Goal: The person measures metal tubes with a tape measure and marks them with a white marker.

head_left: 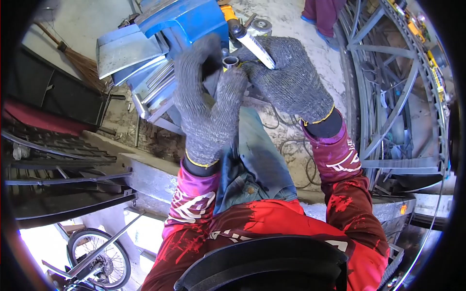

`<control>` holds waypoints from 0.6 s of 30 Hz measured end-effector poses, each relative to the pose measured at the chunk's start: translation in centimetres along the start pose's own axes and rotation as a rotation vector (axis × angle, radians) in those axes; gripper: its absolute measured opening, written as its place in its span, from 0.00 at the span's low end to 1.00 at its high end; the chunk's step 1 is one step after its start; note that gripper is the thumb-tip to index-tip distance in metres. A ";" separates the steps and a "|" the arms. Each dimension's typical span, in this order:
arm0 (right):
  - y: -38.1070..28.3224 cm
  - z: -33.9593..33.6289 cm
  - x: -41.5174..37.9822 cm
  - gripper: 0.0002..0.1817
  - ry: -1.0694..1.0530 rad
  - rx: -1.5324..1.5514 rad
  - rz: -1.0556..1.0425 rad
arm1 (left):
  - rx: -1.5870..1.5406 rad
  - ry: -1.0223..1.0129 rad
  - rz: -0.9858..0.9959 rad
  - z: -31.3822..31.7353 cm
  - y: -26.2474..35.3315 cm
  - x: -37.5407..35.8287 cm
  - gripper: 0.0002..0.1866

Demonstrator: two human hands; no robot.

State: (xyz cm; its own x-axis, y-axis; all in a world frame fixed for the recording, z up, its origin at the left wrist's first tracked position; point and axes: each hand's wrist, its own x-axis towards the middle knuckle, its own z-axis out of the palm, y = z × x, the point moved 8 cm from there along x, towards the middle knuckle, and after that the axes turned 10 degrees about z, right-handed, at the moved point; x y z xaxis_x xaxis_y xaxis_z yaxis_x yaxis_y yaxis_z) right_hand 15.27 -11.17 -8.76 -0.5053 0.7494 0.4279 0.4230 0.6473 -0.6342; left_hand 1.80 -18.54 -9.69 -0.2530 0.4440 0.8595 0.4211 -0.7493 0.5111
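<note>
My left hand [208, 104], in a grey knitted glove, has its thumb and fingers curved with a wide gap between them. The thumb tip is beside a short round metal tube [230, 61]; whether it touches the tube is unclear. My right hand [293, 75], gloved the same way, is closed around the lower end of a long white tool [257, 50] with printed marks and a black upper end. Its fingertips lie close to the metal tube. Behind my hands stands a blue machine [187, 24] with metal rods [160, 80] at its left.
A grey metal tray [128, 48] juts out at upper left, near a broom [80, 60]. Another person's legs [326, 17] show at the top. A metal frame [400, 102] stands right, a wheel [98, 259] lower left. Cables [296, 145] lie on the floor.
</note>
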 end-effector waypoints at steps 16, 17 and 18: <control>-0.9 0.0 -0.3 0.08 -0.095 0.063 0.153 | -0.561 0.325 -0.087 -0.6 2.6 3.2 0.12; -1.2 -0.2 -0.4 0.08 -0.064 0.075 0.090 | -0.853 0.440 -0.392 -2.2 2.4 3.7 0.14; -1.6 -0.5 -0.4 0.08 -0.033 0.089 0.027 | 0.011 0.136 -0.012 -4.3 1.5 3.3 0.13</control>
State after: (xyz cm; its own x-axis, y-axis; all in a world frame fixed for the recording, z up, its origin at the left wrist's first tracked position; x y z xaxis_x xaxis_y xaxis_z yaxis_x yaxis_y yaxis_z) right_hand 15.13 -12.44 -7.59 -0.5195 0.7606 0.3893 0.3690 0.6107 -0.7006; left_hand -2.14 -20.33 -6.09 -0.3734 0.3819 0.8454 0.4269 -0.7383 0.5221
